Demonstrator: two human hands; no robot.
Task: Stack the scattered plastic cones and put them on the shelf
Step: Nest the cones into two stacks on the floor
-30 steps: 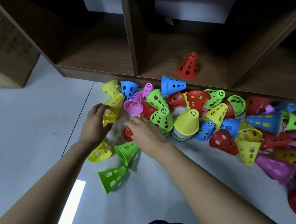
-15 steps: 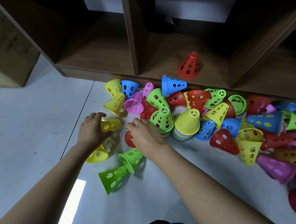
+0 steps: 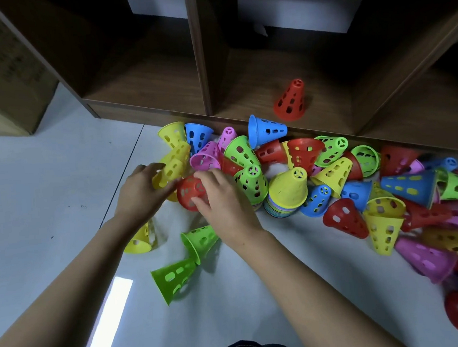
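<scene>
Several perforated plastic cones in red, yellow, green, blue and pink lie scattered on the pale floor along the shelf's foot. My left hand (image 3: 142,194) grips a yellow cone (image 3: 168,172) at the pile's left end. My right hand (image 3: 222,203) holds a red cone (image 3: 191,192), its open mouth turned toward me, right beside the yellow one. A stack of nested cones topped by a yellow cone (image 3: 287,191) stands upright in the pile's middle. One red cone (image 3: 290,101) stands upright on the wooden shelf (image 3: 244,101).
Two green cones (image 3: 200,240) (image 3: 174,277) and a yellow cone (image 3: 140,240) lie loose on the floor near my wrists. A cardboard box (image 3: 1,70) stands at the far left. The shelf has upright dividers between its compartments.
My left hand lifted the yellow cone up and to the right. My right hand picked the red cone out of the pile and brought it against the yellow one.
</scene>
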